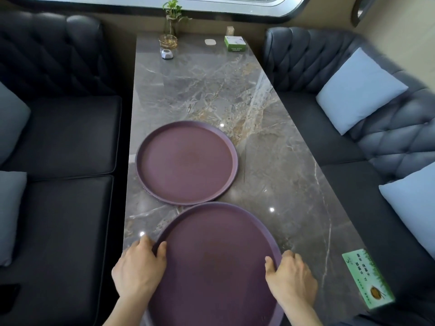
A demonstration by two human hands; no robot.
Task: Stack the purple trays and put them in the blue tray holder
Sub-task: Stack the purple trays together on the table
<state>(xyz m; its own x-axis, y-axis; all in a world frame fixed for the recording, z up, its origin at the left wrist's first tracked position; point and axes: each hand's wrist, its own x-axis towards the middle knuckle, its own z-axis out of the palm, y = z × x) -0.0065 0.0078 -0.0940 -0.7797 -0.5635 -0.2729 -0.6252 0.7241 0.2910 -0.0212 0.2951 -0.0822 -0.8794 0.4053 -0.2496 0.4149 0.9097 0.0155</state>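
Two round purple trays on a grey marble surface (270,142). Landmark = far tray (187,163), lying flat approx mid-surface, nearer the left edge.

Near tray (216,262): just in front of far tray, toward the person; its far rim is touching or all but touching far tray's near rim, can't tell which. It sits a bit to the right of far tray. Near edge runs out of view at the bottom.

Left hand (138,271): on near tray's left rim, in front of & left of far tray. Grip closed on the rim, thumb on the inner side, fingers wrapped over the outer edge. Right hand (292,276): on near tray's right rim, in front of & right of far tray. Grip likewise clamped on the rim, thumb inside, fingers outside. Whether near tray is lifted off the surface or still resting: can't tell.

Beyond far tray, at the far end of the surface: small plant in a glass vase (173,18), gold-rimmed glass dish (167,41) in front of it, small white/grey gadget (167,54) nearer still. Right of those: white rounded item (210,42), green-white box (235,43), small tan box (230,30) behind it.

Right of far tray & nearer the person: green printed card (367,278) at the surface's right edge.

Dark tufted sofas either side: left sofa (61,142), right sofa (329,57). Pale blue cushion (357,90) on the right sofa, a 2nd one (414,203) nearer the person.
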